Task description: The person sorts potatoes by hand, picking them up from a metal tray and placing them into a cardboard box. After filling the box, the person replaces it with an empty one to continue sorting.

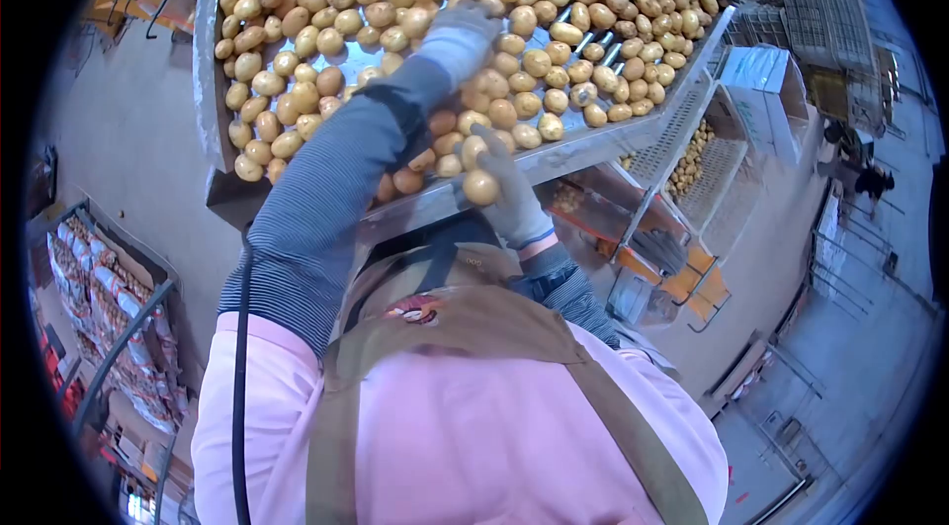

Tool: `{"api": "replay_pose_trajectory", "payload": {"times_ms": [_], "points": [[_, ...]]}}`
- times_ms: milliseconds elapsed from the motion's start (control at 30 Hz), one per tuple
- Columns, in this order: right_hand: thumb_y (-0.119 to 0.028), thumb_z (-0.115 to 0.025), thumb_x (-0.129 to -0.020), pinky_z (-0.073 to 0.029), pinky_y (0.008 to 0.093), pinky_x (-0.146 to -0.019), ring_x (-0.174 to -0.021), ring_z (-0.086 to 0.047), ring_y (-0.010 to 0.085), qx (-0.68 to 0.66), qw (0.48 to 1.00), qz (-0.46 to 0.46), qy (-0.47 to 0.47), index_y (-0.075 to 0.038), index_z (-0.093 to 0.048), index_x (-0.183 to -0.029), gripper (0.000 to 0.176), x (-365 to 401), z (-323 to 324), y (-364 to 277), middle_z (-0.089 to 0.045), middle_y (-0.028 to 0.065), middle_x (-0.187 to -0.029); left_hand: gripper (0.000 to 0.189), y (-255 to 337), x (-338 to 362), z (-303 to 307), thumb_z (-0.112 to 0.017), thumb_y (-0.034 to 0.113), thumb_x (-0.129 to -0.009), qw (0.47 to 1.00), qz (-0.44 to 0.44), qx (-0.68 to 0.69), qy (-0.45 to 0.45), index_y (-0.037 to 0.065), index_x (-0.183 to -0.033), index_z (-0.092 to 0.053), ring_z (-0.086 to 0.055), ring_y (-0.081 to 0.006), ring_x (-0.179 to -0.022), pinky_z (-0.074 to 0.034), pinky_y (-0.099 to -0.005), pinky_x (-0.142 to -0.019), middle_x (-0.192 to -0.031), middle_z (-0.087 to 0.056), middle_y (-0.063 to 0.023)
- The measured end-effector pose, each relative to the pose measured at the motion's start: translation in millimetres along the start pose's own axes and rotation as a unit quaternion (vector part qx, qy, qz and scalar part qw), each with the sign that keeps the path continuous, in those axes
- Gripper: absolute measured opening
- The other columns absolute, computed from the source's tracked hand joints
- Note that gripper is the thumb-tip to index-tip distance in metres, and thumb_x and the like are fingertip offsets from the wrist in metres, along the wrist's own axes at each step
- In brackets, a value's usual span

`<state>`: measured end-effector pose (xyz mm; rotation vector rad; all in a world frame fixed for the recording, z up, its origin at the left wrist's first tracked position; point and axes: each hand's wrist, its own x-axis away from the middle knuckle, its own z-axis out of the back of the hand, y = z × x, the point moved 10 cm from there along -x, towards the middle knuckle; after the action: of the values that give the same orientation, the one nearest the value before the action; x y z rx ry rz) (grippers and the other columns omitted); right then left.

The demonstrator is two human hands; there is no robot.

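Observation:
A metal sorting table (pixel 210 80) carries a dense layer of yellow-brown potatoes (pixel 326 1). My left hand (pixel 457 31), in a grey glove on a striped sleeve, reaches far over the pile and rests among the potatoes near the middle; what its fingers hold is hidden. My right hand (pixel 506 194), also gloved, is at the table's near edge, fingers closed around a potato (pixel 480 187), with another just above it.
A crate (pixel 697 154) with potatoes sits below the table's right edge. White and wire crates (pixel 766 80) stand at the far right. Orange frame parts (pixel 682 278) lie under the table. Printed sacks (pixel 99 298) are stacked at the lower left.

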<state>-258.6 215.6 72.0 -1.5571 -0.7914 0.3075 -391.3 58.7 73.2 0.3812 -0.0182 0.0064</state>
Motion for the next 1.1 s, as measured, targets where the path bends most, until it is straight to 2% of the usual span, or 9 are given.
{"api": "replay_pose_trajectory", "payload": {"times_ms": [133,367,500,700,933,967,1000,1033,1100], "points": [[-0.027,-0.058,-0.098,-0.049,0.0311,-0.092,-0.116,-0.057,0.0174,-0.007,1.000,-0.026,0.007,-0.006,-0.041,-0.151,0.060,4,24,-16,-0.053,0.0097,-0.138,0.023,-26,45,-3,-0.068,0.027,-0.081,0.976,0.040,0.142,0.157,0.008,-0.096,-0.067,-0.058,-0.0367,-0.104,-0.047,-0.0484,-0.095,-0.108,-0.064,-0.0150],[-0.027,-0.055,-0.102,-0.055,0.0264,-0.075,-0.099,-0.064,0.0172,-0.080,0.989,-0.118,0.044,-0.005,-0.050,-0.140,0.044,-4,69,46,-0.063,0.0094,-0.120,0.023,-39,85,-4,-0.062,0.028,-0.090,0.889,0.188,0.404,0.108,0.008,-0.099,-0.068,-0.067,-0.0316,-0.092,-0.052,-0.0394,-0.085,-0.094,-0.070,-0.0143],[-0.033,-0.057,-0.102,-0.058,0.0317,-0.076,-0.091,-0.066,0.0185,-0.359,0.907,-0.210,0.067,-0.007,-0.053,-0.135,0.041,-2,58,57,-0.065,0.0077,-0.109,0.020,-13,71,1,-0.062,0.024,-0.091,0.956,0.151,0.239,0.078,0.007,-0.100,-0.069,-0.069,-0.0310,-0.085,-0.054,-0.0387,-0.077,-0.090,-0.071,-0.0157],[-0.043,-0.061,-0.099,-0.056,0.0283,-0.061,-0.083,-0.067,0.0167,-0.369,0.901,-0.226,0.027,-0.007,-0.058,-0.127,0.046,22,103,26,-0.067,0.0079,-0.102,0.024,17,55,-33,-0.061,0.024,-0.087,0.991,0.069,0.106,0.033,0.004,-0.100,-0.065,-0.061,-0.0393,-0.096,-0.049,-0.0493,-0.083,-0.096,-0.063,-0.0190],[-0.041,-0.060,-0.097,-0.056,0.0314,-0.068,-0.086,-0.067,0.0179,-0.108,0.928,0.012,0.356,-0.011,-0.064,-0.117,0.036,54,459,-187,-0.068,0.0072,-0.105,0.043,2,54,-58,-0.068,0.020,-0.083,0.990,0.121,0.073,0.028,0.003,-0.122,-0.063,-0.058,-0.0388,-0.109,-0.047,-0.0473,-0.094,-0.118,-0.062,-0.0216],[-0.034,-0.064,-0.094,-0.055,0.0349,-0.073,-0.089,-0.067,0.0208,0.296,0.892,0.057,0.337,-0.009,-0.066,-0.113,0.032,55,506,-251,-0.068,0.0088,-0.103,0.043,-1,53,-60,-0.067,0.020,-0.083,0.988,0.142,0.066,0.014,0.002,-0.123,-0.062,-0.058,-0.0388,-0.109,-0.047,-0.0474,-0.094,-0.119,-0.062,-0.0223],[-0.027,-0.067,-0.091,-0.054,0.0385,-0.077,-0.093,-0.066,0.0237,0.643,0.654,0.089,0.388,-0.007,-0.068,-0.109,0.027,66,544,-312,-0.069,0.0103,-0.101,0.044,3,50,-63,-0.068,0.021,-0.084,0.984,0.160,0.076,-0.006,0.002,-0.123,-0.062,-0.059,-0.0392,-0.109,-0.047,-0.0476,-0.094,-0.119,-0.062,-0.0226],[-0.028,-0.066,-0.092,-0.054,0.0383,-0.076,-0.090,-0.066,0.0232,0.674,0.598,0.099,0.422,-0.008,-0.068,-0.107,0.026,63,591,-343,-0.068,0.0091,-0.099,0.044,2,52,-62,-0.068,0.022,-0.085,0.977,0.193,0.082,-0.025,0.002,-0.123,-0.062,-0.059,-0.0396,-0.108,-0.047,-0.0477,-0.094,-0.119,-0.063,-0.0229],[-0.028,-0.064,-0.094,-0.053,0.0381,-0.074,-0.085,-0.064,0.0221,0.518,0.696,0.113,0.485,-0.008,-0.068,-0.104,0.023,61,673,-373,-0.068,0.0067,-0.095,0.043,2,63,-66,-0.066,0.025,-0.087,0.990,0.135,0.016,0.048,0.003,-0.123,-0.062,-0.060,-0.0408,-0.109,-0.047,-0.0490,-0.098,-0.116,-0.065,-0.0229]]}}
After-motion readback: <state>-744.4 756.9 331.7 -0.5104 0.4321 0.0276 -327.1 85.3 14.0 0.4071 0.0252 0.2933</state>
